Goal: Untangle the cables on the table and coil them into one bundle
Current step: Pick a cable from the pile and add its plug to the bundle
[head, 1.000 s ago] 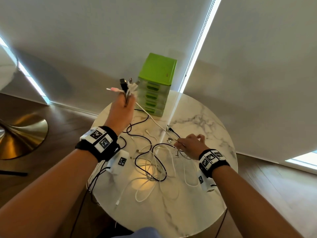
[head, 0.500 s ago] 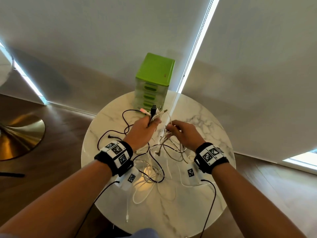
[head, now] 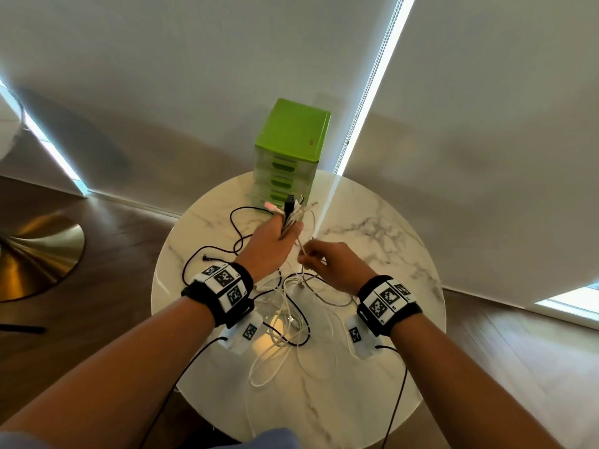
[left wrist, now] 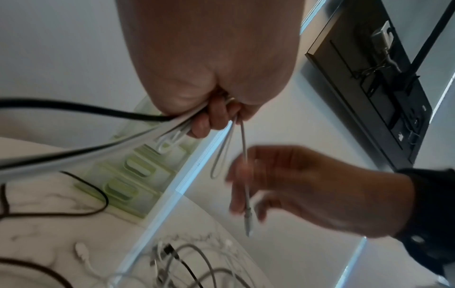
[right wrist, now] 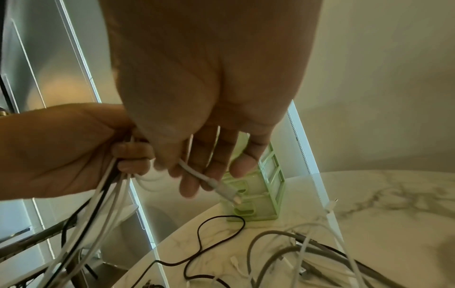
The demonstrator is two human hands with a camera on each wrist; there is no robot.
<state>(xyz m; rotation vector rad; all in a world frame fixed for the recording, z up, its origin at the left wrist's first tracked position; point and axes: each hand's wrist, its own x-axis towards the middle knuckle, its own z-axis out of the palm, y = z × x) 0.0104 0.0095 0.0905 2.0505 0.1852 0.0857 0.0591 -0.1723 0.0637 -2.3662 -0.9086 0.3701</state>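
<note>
My left hand (head: 287,230) grips a bunch of black and white cable ends (head: 290,209) that stick up from its fist above the far side of the table. Right beside it, my right hand (head: 306,254) pinches a white cable (head: 300,246) that hangs from the same bunch. In the right wrist view this white cable's plug (right wrist: 225,192) pokes out past the fingers (right wrist: 189,187). The left wrist view shows my left fingers (left wrist: 209,120) curled round the strands. A loose tangle of cables (head: 285,322) lies on the table below both wrists.
The round marble table (head: 389,241) carries a green drawer unit (head: 291,147) at its far edge, just behind the hands. A black cable (head: 207,257) loops over the table's left part. Wooden floor and a brass lamp base (head: 35,254) lie to the left.
My left hand came down from a raised position to just above the table's far side with the cable ends. My right hand left the tangle, moved up beside it and holds a white cable.
</note>
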